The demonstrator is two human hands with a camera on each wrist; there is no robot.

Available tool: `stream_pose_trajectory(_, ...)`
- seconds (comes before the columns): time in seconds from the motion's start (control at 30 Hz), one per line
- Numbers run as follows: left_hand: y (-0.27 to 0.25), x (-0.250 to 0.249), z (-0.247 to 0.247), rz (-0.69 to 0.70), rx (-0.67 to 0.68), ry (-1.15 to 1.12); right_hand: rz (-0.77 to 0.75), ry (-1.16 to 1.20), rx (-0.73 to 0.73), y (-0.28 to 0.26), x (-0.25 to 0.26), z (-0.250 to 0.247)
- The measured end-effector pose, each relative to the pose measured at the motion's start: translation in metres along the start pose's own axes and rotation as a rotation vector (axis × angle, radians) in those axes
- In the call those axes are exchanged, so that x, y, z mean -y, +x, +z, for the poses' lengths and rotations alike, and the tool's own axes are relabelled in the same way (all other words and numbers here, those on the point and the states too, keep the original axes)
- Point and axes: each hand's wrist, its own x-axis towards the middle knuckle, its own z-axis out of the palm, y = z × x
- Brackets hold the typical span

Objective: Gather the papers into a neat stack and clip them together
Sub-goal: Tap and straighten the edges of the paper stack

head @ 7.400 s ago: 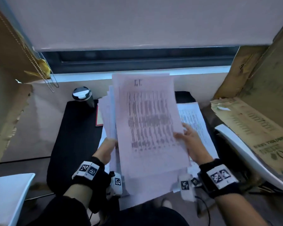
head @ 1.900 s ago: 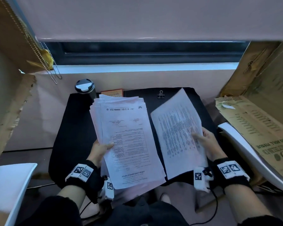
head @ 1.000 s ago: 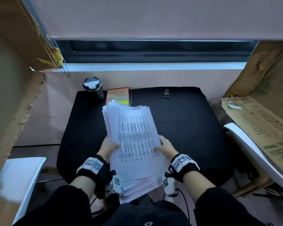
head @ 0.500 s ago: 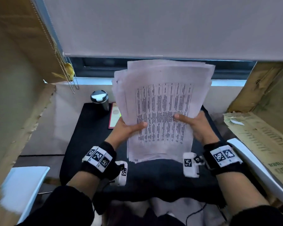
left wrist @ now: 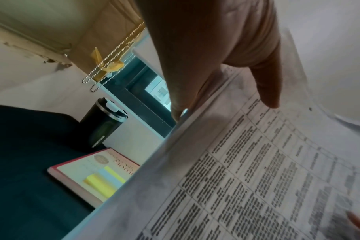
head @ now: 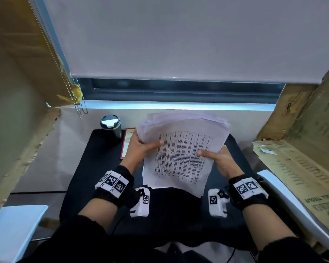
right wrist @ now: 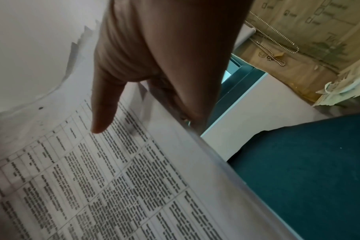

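A thick stack of printed papers [head: 180,154] stands nearly upright over the black table [head: 103,168], its top sheet a printed grid, its upper edges uneven. My left hand [head: 141,147] grips the stack's left side, thumb on the front sheet and fingers behind. My right hand [head: 218,158] grips the right side the same way. The left wrist view shows the left hand [left wrist: 226,65] on the papers [left wrist: 257,178]. In the right wrist view the right hand [right wrist: 154,73] pinches the papers [right wrist: 113,178]. No clip is in view; the stack hides the table's far side.
A black travel mug [head: 111,126] stands at the table's back left, with a red-edged book [head: 127,143] beside it bearing sticky notes [left wrist: 105,178]. Cardboard boxes [head: 302,149] crowd the right, cardboard [head: 17,92] the left. Bead chains [head: 78,103] hang from the blind.
The last loose sheet joined the stack, then both hands lifted it upright. Since half a second ago the stack has dropped lower toward the table, both hands still gripping its sides.
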Motion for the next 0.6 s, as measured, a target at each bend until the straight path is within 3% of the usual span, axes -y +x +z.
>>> stream_pose_trajectory(0.27,0.003,-0.009,-0.008,0.093,0.021,-0.054,-0.022,0.093,0.025,0.007,0.003,0.001)
stream_pose_trajectory(0.37,0.001,-0.007,-0.010,0.039,-0.005,-0.082,-0.021,0.077,0.020,0.005,0.000,0.002)
stream_pose_trajectory(0.5,-0.008,-0.011,-0.001,-0.023,0.091,0.045,-0.052,0.021,0.006,0.002,-0.003,0.017)
stream_pose_trajectory(0.6,-0.008,-0.019,0.000,0.020,0.136,0.096,-0.089,0.014,-0.037,0.004,0.004,0.018)
